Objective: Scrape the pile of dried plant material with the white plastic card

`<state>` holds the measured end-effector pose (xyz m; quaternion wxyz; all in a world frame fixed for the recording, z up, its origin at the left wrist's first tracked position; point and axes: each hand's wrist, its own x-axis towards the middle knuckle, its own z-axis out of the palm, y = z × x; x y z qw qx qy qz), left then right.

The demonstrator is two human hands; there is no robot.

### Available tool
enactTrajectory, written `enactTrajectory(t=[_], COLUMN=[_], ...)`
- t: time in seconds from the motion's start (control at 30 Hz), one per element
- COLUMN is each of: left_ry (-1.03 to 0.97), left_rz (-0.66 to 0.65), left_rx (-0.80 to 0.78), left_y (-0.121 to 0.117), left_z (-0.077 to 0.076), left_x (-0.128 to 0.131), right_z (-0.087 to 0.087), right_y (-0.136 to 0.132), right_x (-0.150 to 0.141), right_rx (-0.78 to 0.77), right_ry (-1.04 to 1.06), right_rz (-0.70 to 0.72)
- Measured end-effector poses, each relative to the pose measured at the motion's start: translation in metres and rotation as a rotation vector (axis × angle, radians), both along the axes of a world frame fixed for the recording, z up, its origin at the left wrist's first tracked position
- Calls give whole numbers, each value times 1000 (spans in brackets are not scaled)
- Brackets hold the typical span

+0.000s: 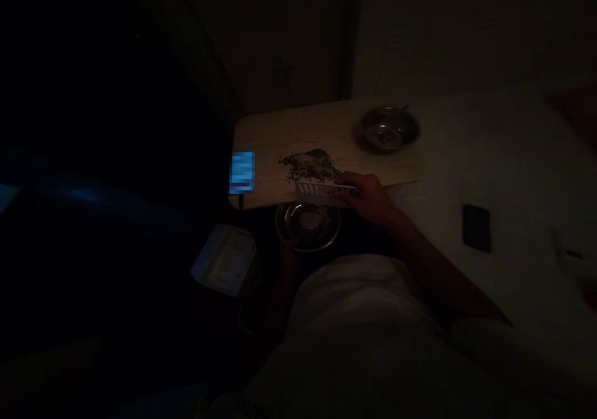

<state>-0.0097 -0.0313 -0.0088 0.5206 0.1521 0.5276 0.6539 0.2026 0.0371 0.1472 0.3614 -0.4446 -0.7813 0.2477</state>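
In dim light, my right hand (368,195) is closed on a pale slotted plastic piece (319,190) at the table's near edge. Just beyond it lies a scattered heap of small dark bits (310,163), perhaps seeds or beans, with a lighter patch in it. Below that edge, my left hand (292,248) grips the rim of a shiny metal bowl (331,235). Something pale lies at the bottom of this bowl, too dark to name. Most of the left fingers are hidden in shadow.
On the wooden table (265,133) stands a second metal bowl (390,130) at the far right. A lit screen (242,171) is at the left edge. A dark phone (476,227) lies on a pale surface to the right. A pale box-like container (224,258) is at lower left.
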Motion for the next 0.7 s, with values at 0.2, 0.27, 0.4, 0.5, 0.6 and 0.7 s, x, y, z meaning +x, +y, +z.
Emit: enactTrajectory(t=[0.2, 0.27, 0.4, 0.5, 0.6, 0.7], left_ry=[-28, -46, -81, -78, -70, -55], left_rz=[-17, -11, 12, 7, 14, 31], left_rx=[-15, -10, 9, 15, -11, -23], left_y=[-1, -2, -2, -1, -1, -1], left_z=[4, 5, 8, 8, 5, 2], left_x=[0, 1, 4, 4, 2, 0], right_z=[-1, -1, -2, -4, -7, -8], right_y=[3, 3, 1, -1, 0, 4], right_x=[-2, -4, -12, -19, -21, -18], right_rx=[14, 12, -1, -3, -8, 5], right_ry=[64, 59, 45, 34, 35, 42], right_rz=[-62, -54, -43, -36, -68, -159])
